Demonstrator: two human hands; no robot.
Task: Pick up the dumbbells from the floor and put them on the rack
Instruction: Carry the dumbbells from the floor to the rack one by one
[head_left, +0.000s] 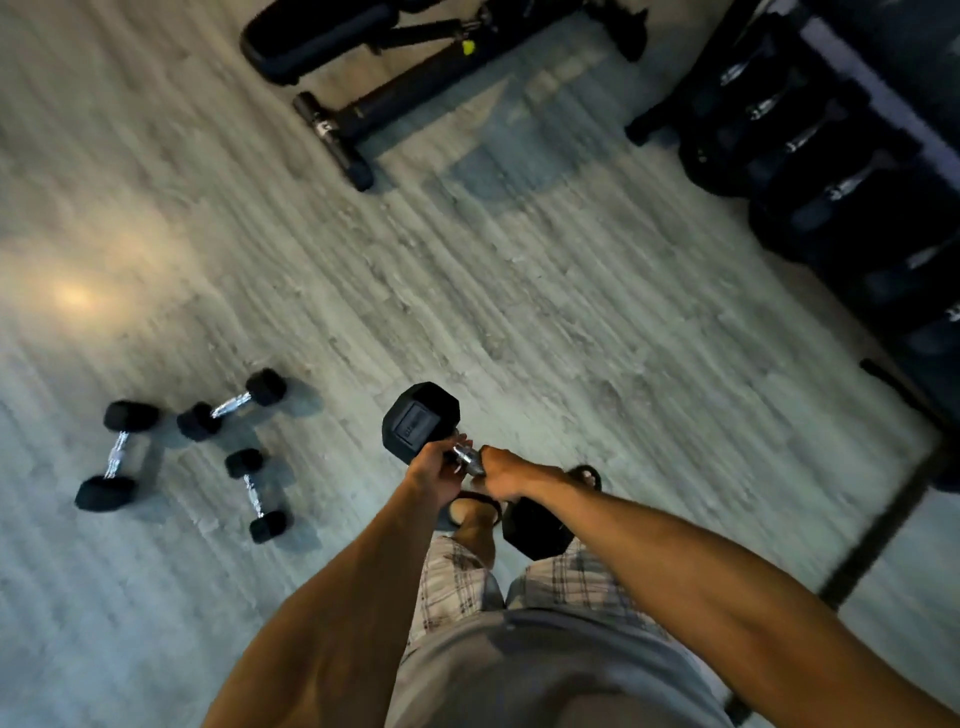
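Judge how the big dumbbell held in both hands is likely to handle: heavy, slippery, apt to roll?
Probably heavy for its size: the left hand and right hand both grip the big dumbbell by its handle. Its heads look flat-sided, so set down it should hardly roll. The shiny metal handle may be somewhat slippery.

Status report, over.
Left hand, right hand grip big dumbbell, off floor. Three small dumbbells lie on floor. Rack ahead right; bench off the line.
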